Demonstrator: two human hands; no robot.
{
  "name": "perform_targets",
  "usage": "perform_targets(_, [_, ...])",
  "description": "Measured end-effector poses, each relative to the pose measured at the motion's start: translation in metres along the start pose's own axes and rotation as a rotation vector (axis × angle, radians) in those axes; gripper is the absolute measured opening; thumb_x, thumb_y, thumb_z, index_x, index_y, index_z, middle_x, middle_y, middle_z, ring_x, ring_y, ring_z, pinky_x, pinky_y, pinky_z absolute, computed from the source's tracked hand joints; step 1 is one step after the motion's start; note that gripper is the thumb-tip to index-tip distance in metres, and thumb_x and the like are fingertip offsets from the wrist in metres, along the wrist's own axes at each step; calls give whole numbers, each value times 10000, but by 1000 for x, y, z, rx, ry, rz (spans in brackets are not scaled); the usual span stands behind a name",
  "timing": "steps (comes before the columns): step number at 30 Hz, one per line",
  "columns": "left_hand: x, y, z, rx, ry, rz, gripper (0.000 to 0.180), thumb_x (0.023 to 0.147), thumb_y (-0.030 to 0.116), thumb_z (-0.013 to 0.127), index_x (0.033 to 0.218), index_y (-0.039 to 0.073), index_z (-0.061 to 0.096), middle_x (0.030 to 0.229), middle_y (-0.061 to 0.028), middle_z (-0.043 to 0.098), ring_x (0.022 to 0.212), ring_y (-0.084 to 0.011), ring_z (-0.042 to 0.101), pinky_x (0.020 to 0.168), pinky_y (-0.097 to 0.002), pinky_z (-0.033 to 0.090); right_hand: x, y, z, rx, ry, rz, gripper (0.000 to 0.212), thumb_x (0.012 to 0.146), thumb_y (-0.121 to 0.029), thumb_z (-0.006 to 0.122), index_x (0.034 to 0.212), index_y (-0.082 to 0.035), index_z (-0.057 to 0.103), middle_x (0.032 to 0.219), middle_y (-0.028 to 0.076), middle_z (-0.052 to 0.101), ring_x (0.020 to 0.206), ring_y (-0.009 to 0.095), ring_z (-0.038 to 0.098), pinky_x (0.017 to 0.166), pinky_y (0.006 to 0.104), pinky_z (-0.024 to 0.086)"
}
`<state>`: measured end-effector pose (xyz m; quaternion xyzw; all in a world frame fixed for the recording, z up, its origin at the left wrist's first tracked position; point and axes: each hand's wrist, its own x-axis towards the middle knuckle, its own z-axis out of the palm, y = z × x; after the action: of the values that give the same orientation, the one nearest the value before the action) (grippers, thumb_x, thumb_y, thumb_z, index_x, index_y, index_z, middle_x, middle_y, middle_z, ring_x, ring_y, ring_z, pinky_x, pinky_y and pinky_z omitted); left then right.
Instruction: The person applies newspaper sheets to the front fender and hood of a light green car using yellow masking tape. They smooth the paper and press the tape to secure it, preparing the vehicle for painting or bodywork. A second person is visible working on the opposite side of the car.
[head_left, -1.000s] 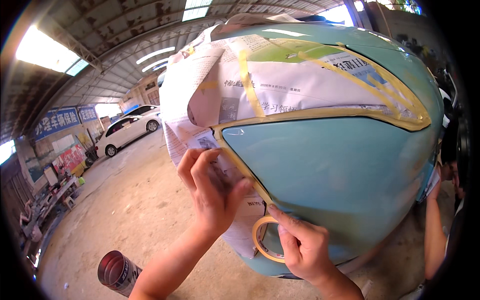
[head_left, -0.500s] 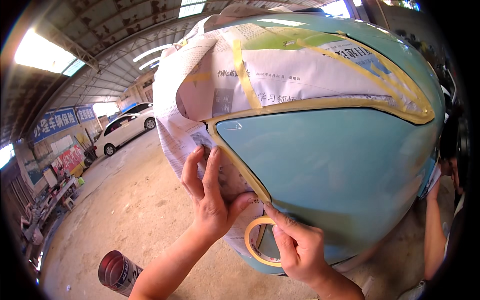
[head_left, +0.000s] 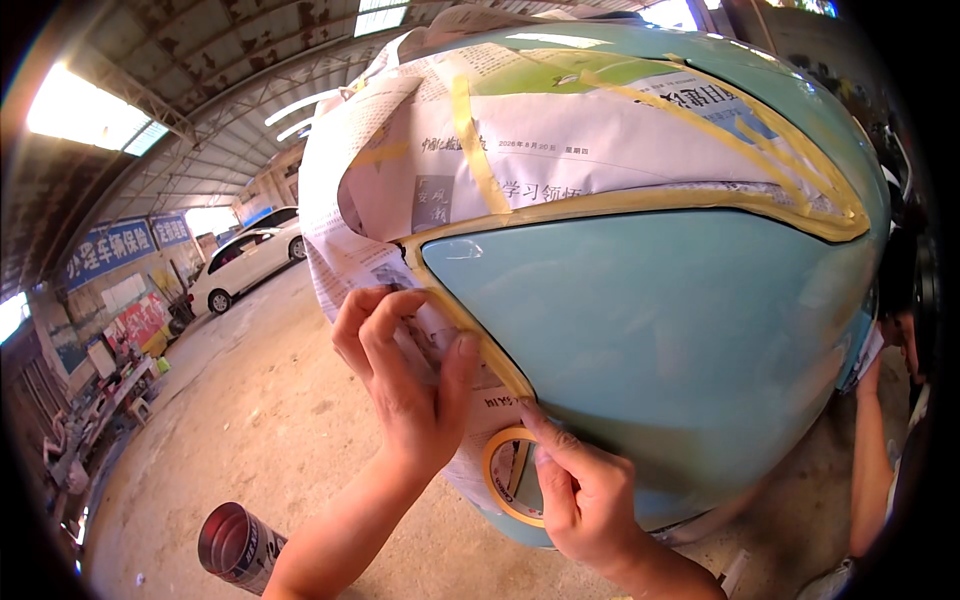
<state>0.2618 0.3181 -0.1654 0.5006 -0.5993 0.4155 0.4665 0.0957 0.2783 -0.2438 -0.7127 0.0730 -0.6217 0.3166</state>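
Observation:
A light blue car body panel (head_left: 660, 330) fills the right of the view. Newspaper (head_left: 560, 150) covers its upper and left parts, fixed with strips of yellow masking tape (head_left: 600, 205) along the panel's edge. My left hand (head_left: 405, 385) lies flat on the newspaper at the panel's left edge, its thumb pressing the tape line. My right hand (head_left: 585, 490) grips a roll of yellow masking tape (head_left: 505, 475) low on the panel, index finger on the tape end.
A metal spray can (head_left: 238, 545) lies on the concrete floor at lower left. A white car (head_left: 240, 268) stands farther back under the workshop roof. Cluttered shelves (head_left: 90, 400) line the left wall. Another person's arm (head_left: 875, 450) is at the right edge.
My left hand has slid a little along the paper edge and flattened. My right hand has drawn the tape roll slightly down along the panel's edge.

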Motion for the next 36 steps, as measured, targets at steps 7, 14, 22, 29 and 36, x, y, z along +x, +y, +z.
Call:
perform_targets(7, [-2, 5, -3, 35, -11, 48, 740, 783, 193, 816, 1362, -32, 414, 1375, -260, 365, 1317, -394, 318, 1095, -481, 306, -1, 5, 2, -40, -3, -63, 497, 854, 42, 558, 1339, -44, 626, 572, 81, 533, 484, 204, 535, 544, 319, 502])
perform_targets(14, [-6, 17, -6, 65, -151, 28, 1103, 723, 455, 865, 1518, 4, 248, 1543, -228, 193, 1464, -394, 178, 1192, -500, 197, -3, 4, -3, -187, -6, -68, 454, 851, 22, 611, 1299, -40, 648, 617, 86, 580, 487, 213, 558, 528, 313, 498])
perform_targets(22, [-7, 20, -11, 77, -189, 12, 1158, 721, 471, 867, 1546, 0, 205, 1578, -234, 156, 1490, -386, 135, 1206, -502, 173, -2, -12, -8, -285, 61, -118, 302, 882, -5, 629, 1177, 5, 695, 667, 112, 646, 525, 202, 615, 524, 302, 496])
perform_targets(29, [-7, 17, -6, 108, -171, 65, 1115, 760, 527, 819, 1545, -8, 235, 1587, -252, 160, 1493, -407, 146, 1201, -511, 188, -36, -20, 9, 139, -512, 298, 181, 925, -91, 598, 1080, -30, 670, 908, 189, 698, 776, 386, 679, 674, 415, 536])
perform_targets(36, [-15, 6, -11, 132, -182, 71, 1005, 766, 415, 836, 1521, 15, 307, 1578, -264, 214, 1482, -429, 199, 1178, -516, 257, -28, -36, 0, 143, -111, 193, 222, 950, -70, 590, 1149, -19, 675, 857, 163, 702, 688, 292, 674, 608, 344, 525])
